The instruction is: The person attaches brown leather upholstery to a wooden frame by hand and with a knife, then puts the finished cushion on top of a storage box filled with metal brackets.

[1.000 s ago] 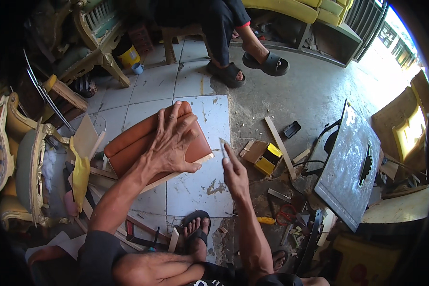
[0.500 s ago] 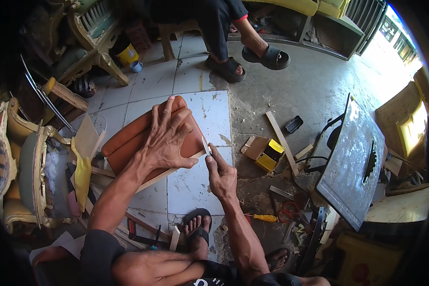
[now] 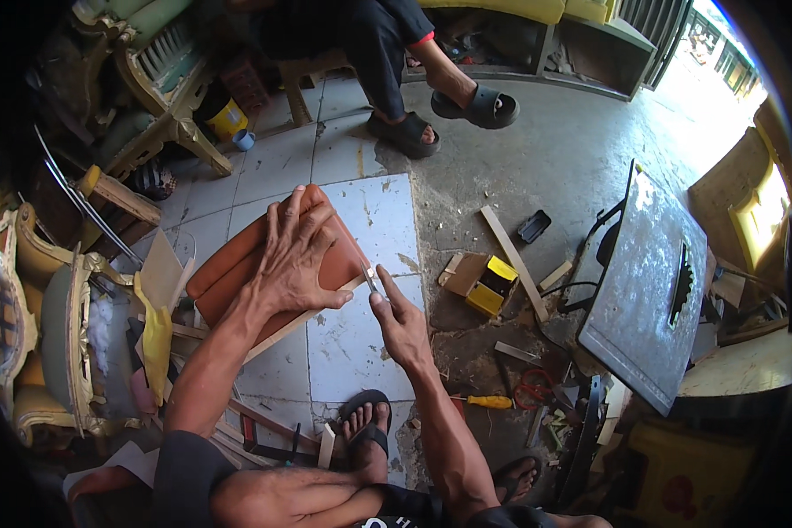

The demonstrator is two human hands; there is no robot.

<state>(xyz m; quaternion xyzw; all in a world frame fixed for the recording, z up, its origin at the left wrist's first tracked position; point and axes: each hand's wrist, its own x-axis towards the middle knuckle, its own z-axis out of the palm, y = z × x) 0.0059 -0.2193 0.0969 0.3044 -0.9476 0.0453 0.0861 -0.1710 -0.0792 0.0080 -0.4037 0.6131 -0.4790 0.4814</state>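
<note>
Orange-brown upholstered panel (image 3: 343,264), left of frame centre.
Panel: probably light, soft-faced, stiff-backed; grip by the wooden edge (image 3: 278,338). Left hand (image 3: 289,266): open, fingers spread across panel. Right hand (image 3: 403,330): closed around knife (image 3: 370,277), blade at panel's right corner.

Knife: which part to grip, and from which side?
Likely the rear end, from the near right, as the right hand has it. The slim blade of the knife points away and slightly left, at the right edge of the orange cushion, so a near-side grip should keep fingers behind the tip. The handle is mostly hidden by the hand.
</note>
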